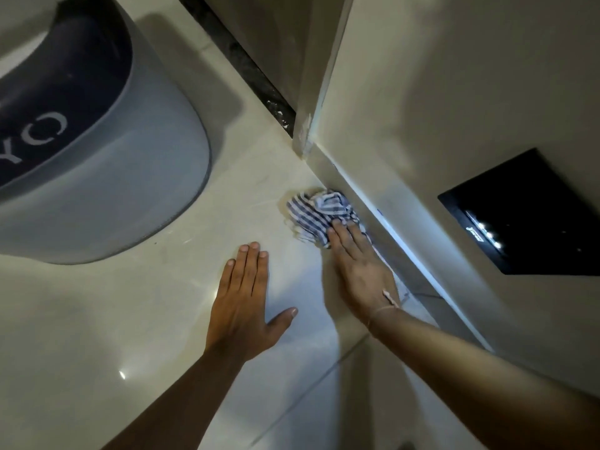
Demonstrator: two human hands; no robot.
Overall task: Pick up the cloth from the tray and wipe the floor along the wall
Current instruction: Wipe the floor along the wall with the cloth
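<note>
A crumpled blue-and-white striped cloth [316, 212] lies on the pale tiled floor [146, 303], right against the base of the cream wall [438, 108]. My right hand [360, 271] presses flat on the cloth's near edge, fingers extended over it. My left hand [243, 300] rests flat on the bare floor to the left of the cloth, fingers together, thumb out, holding nothing. No tray is in view.
A large grey appliance [107, 177] with a dark panel stands on the floor at the left. A wall corner [305, 138] juts out just beyond the cloth, with a dark strip [256, 76] behind it. A black switch panel [526, 212] sits on the wall at right.
</note>
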